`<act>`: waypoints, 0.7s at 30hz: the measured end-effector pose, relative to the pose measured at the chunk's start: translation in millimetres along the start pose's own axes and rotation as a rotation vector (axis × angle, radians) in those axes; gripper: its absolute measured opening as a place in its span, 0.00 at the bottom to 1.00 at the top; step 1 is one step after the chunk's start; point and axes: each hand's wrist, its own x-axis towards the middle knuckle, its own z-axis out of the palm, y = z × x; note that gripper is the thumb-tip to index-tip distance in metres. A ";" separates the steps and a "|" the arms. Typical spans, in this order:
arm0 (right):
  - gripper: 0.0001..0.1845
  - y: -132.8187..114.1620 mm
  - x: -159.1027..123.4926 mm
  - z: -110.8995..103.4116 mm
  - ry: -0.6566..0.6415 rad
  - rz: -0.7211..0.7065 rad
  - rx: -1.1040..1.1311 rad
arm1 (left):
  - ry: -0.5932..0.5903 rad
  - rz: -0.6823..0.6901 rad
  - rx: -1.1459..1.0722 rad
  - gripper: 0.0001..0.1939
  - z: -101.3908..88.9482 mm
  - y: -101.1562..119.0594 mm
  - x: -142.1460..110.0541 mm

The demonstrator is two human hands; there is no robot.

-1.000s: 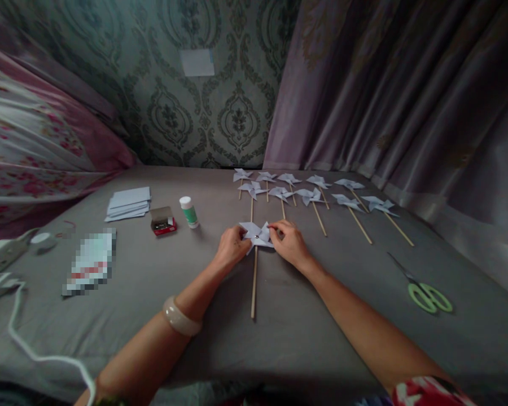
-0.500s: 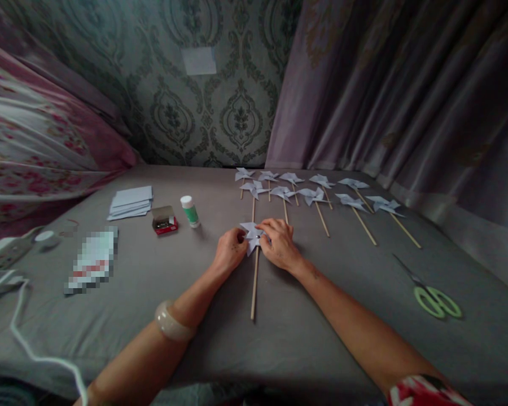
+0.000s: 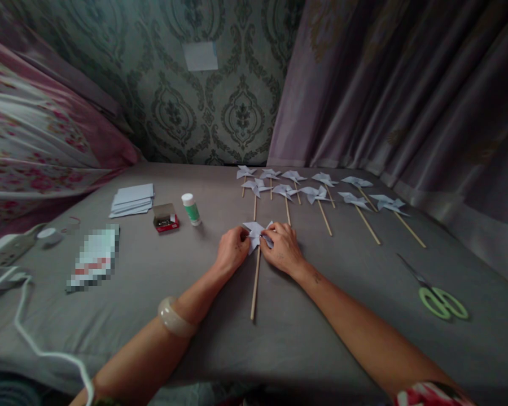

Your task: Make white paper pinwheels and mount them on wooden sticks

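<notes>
A white paper pinwheel (image 3: 254, 230) on a wooden stick (image 3: 255, 285) lies in front of me, its stick pointing toward me. My left hand (image 3: 233, 248) is closed on the pinwheel's left side, thumb and fingers at a blade. From the right, my right hand (image 3: 283, 247) grips the pinwheel near its centre, with the fingers covering part of the right blades. A small dark spot shows at the centre beside my right fingertips. Beyond my hands lie several more paper pinwheels (image 3: 315, 194) in two rows.
Green-handled scissors (image 3: 442, 303) lie at the right. To the left are a glue stick (image 3: 191, 209), a red box of small metal pieces (image 3: 166, 219), a stack of white paper (image 3: 132, 200), a blurred packet (image 3: 93, 256) and a power strip (image 3: 11, 248) with a white cable (image 3: 42, 354).
My right fingers have shifted from the top of the pinwheel to its centre, uncovering some of the right blade. My left hand keeps its hold. The view has moved slightly.
</notes>
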 end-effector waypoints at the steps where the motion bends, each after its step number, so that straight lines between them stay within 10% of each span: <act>1: 0.13 0.0 -0.1 0.3 -0.003 -0.005 0.000 | 0.000 0.002 0.005 0.11 -0.1 0.6 -0.1; 21: 0.14 1.9 -0.7 2.5 0.004 -0.021 0.023 | 0.007 0.132 0.334 0.09 8.3 8.4 -0.8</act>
